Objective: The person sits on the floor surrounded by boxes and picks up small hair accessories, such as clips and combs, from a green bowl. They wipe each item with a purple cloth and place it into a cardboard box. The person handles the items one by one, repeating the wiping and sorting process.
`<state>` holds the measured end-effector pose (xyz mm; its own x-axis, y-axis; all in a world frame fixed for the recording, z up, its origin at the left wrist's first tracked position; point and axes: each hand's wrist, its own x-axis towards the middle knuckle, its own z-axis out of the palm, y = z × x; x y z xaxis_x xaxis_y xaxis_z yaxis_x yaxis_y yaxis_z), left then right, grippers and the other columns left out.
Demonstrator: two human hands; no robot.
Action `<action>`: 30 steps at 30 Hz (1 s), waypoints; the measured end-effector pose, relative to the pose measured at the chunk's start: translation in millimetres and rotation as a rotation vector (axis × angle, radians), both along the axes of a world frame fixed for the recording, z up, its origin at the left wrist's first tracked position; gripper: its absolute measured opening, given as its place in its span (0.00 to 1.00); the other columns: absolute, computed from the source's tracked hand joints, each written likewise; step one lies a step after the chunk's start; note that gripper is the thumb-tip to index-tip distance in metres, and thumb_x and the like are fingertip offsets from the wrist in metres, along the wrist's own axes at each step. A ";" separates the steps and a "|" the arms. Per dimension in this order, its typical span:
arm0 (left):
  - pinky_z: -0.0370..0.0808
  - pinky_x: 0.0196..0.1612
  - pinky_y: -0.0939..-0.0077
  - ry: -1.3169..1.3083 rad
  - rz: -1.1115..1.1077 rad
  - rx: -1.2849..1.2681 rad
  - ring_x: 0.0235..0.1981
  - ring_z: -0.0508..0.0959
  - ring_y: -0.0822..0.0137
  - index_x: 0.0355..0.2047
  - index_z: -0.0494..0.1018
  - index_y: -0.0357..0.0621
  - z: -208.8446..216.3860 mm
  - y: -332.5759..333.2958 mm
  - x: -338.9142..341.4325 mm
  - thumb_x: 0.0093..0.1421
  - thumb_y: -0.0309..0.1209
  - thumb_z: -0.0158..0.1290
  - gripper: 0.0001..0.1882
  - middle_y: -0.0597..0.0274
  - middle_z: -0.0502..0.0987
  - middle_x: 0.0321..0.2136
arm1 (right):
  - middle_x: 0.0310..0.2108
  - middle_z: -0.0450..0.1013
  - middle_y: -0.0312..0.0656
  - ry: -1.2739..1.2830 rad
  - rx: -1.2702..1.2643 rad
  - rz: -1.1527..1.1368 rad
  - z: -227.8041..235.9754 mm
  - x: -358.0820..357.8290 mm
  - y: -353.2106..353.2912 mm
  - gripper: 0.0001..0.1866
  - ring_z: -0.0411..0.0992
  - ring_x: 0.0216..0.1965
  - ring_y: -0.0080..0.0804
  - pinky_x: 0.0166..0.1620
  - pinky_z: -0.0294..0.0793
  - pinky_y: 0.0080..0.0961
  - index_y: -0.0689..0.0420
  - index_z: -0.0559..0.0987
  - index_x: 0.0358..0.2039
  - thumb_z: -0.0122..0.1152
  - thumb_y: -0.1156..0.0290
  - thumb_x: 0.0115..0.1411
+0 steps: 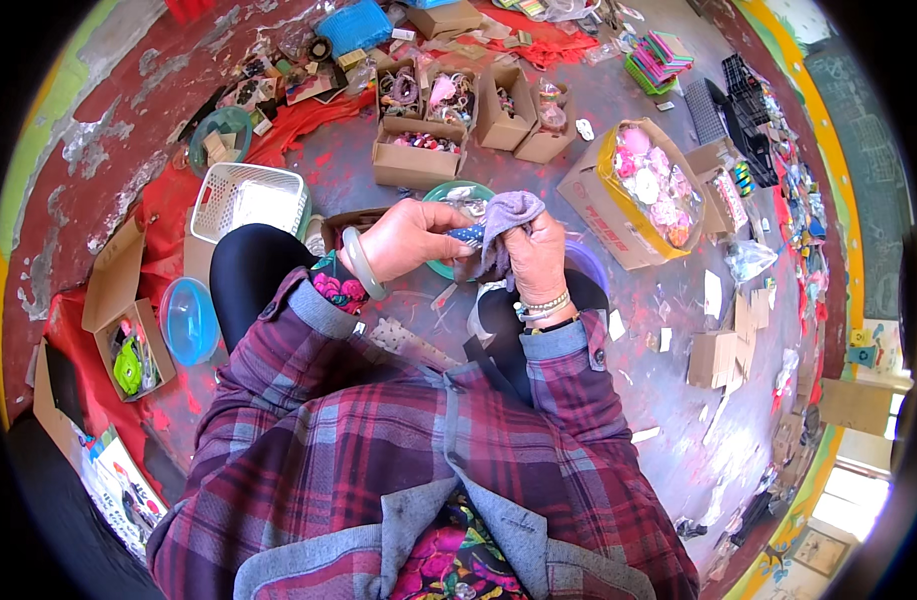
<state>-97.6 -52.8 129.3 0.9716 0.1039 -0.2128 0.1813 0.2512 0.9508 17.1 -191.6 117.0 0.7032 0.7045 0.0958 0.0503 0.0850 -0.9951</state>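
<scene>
In front of my knees, my left hand (406,240) is closed in a pinch on a small blue piece with white dots (468,234); its exact kind is unclear. A greyish-purple cloth (513,210) is bunched in my right hand (540,262), its upper end draped over the fingers. The cloth presses against the dotted piece. Just beyond the hands sits a round green basin (440,192) with pale and silvery items in it. Partly hidden behind my right wrist is a purple basin (590,265).
Ahead stand open cardboard boxes (408,165) of small accessories. A taped carton (603,215) of pink and white flower-like pieces is at right. Left are a white basket (250,178), a clear blue tub (188,320) and an open box (118,285). Flattened cardboard (713,358) lies right.
</scene>
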 end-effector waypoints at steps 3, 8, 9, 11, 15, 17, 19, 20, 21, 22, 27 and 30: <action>0.69 0.30 0.86 -0.028 -0.014 -0.018 0.25 0.71 0.79 0.37 0.71 0.34 -3.8 -1.7 1.0 0.52 0.23 0.52 0.11 0.65 0.74 0.26 | 0.25 0.72 0.32 -0.012 0.053 -0.068 -17.9 4.1 -0.3 0.09 0.67 0.27 0.15 0.30 0.67 0.15 0.61 0.74 0.33 0.55 0.69 0.54; 0.70 0.30 0.84 -0.028 -0.023 -0.044 0.25 0.72 0.77 0.37 0.70 0.33 -11.1 -2.8 1.2 0.53 0.24 0.51 0.11 0.63 0.74 0.26 | 0.26 0.72 0.34 0.001 0.075 -0.116 -19.2 5.6 0.0 0.10 0.66 0.28 0.16 0.32 0.67 0.16 0.61 0.74 0.31 0.52 0.67 0.56; 0.70 0.31 0.84 -0.019 -0.015 -0.061 0.26 0.72 0.76 0.38 0.69 0.33 -8.6 -3.3 1.0 0.53 0.24 0.50 0.11 0.62 0.74 0.27 | 0.26 0.72 0.34 0.019 0.081 -0.130 -19.6 7.1 0.9 0.10 0.66 0.28 0.15 0.31 0.67 0.15 0.61 0.74 0.30 0.51 0.67 0.57; 0.71 0.32 0.84 -0.022 0.010 -0.204 0.27 0.73 0.75 0.39 0.68 0.34 -9.3 -1.9 0.1 0.55 0.25 0.48 0.12 0.61 0.74 0.28 | 0.24 0.70 0.33 0.177 0.148 -0.243 -16.9 12.9 1.2 0.11 0.66 0.26 0.17 0.30 0.66 0.17 0.60 0.73 0.28 0.49 0.65 0.58; 0.72 0.37 0.80 -0.118 0.033 -0.669 0.31 0.73 0.70 0.44 0.63 0.35 -20.8 9.0 -2.7 0.58 0.29 0.43 0.15 0.55 0.72 0.33 | 0.25 0.69 0.35 0.533 0.315 -0.393 -21.6 34.3 -4.7 0.12 0.68 0.27 0.25 0.32 0.68 0.22 0.58 0.72 0.28 0.46 0.62 0.59; 0.72 0.37 0.79 -0.192 0.040 -0.872 0.33 0.73 0.68 0.46 0.60 0.34 -25.7 11.2 -3.6 0.58 0.29 0.42 0.17 0.53 0.71 0.35 | 0.27 0.70 0.36 0.606 0.333 -0.397 -28.4 39.3 -7.9 0.11 0.69 0.28 0.26 0.33 0.69 0.23 0.58 0.72 0.29 0.48 0.63 0.58; 0.72 0.38 0.77 -0.268 0.004 -0.969 0.35 0.72 0.65 0.49 0.57 0.32 -26.5 10.6 -3.8 0.59 0.33 0.41 0.21 0.50 0.70 0.37 | 0.27 0.70 0.36 0.641 0.341 -0.339 -30.2 38.2 -8.0 0.10 0.69 0.29 0.26 0.34 0.70 0.23 0.58 0.72 0.29 0.49 0.64 0.57; 0.72 0.38 0.76 -0.279 -0.013 -1.006 0.35 0.72 0.65 0.49 0.57 0.32 -24.7 10.4 -4.3 0.59 0.34 0.41 0.21 0.50 0.69 0.37 | 0.28 0.70 0.36 0.659 0.345 -0.311 -31.1 37.6 -7.7 0.10 0.69 0.30 0.27 0.35 0.70 0.24 0.57 0.72 0.29 0.49 0.64 0.57; 0.72 0.38 0.76 -0.290 -0.033 -1.044 0.36 0.72 0.64 0.50 0.56 0.32 -23.1 10.0 -4.4 0.59 0.35 0.41 0.22 0.49 0.69 0.37 | 0.28 0.70 0.36 0.665 0.340 -0.309 -31.7 37.6 -6.9 0.09 0.69 0.30 0.27 0.35 0.70 0.24 0.57 0.72 0.29 0.49 0.65 0.57; 0.72 0.38 0.75 -0.294 -0.040 -1.058 0.36 0.71 0.64 0.51 0.55 0.33 -27.5 10.5 -3.3 0.59 0.37 0.40 0.24 0.49 0.69 0.38 | 0.28 0.70 0.36 0.672 0.334 -0.309 -32.4 37.5 -6.1 0.09 0.69 0.30 0.27 0.35 0.70 0.24 0.57 0.72 0.29 0.49 0.65 0.57; 0.72 0.36 0.76 -0.289 -0.010 -1.068 0.35 0.72 0.65 0.49 0.57 0.33 -25.7 11.5 -3.2 0.61 0.38 0.38 0.22 0.50 0.69 0.37 | 0.31 0.71 0.41 0.648 0.323 -0.291 -39.2 41.0 -9.5 0.09 0.70 0.33 0.32 0.39 0.70 0.29 0.59 0.71 0.32 0.47 0.67 0.58; 0.71 0.36 0.77 -0.199 -0.033 -0.859 0.32 0.72 0.68 0.47 0.59 0.35 -31.0 12.3 -3.2 0.61 0.39 0.37 0.20 0.52 0.71 0.35 | 0.31 0.71 0.40 0.598 0.304 -0.256 -39.7 42.1 -13.5 0.09 0.70 0.34 0.32 0.40 0.69 0.28 0.58 0.71 0.32 0.45 0.66 0.58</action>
<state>-100.8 -40.5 98.3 0.9986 -0.0429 -0.0310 0.0522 0.8913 0.4504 59.2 -205.1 77.3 0.8360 0.5140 -0.1919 -0.4410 0.4216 -0.7923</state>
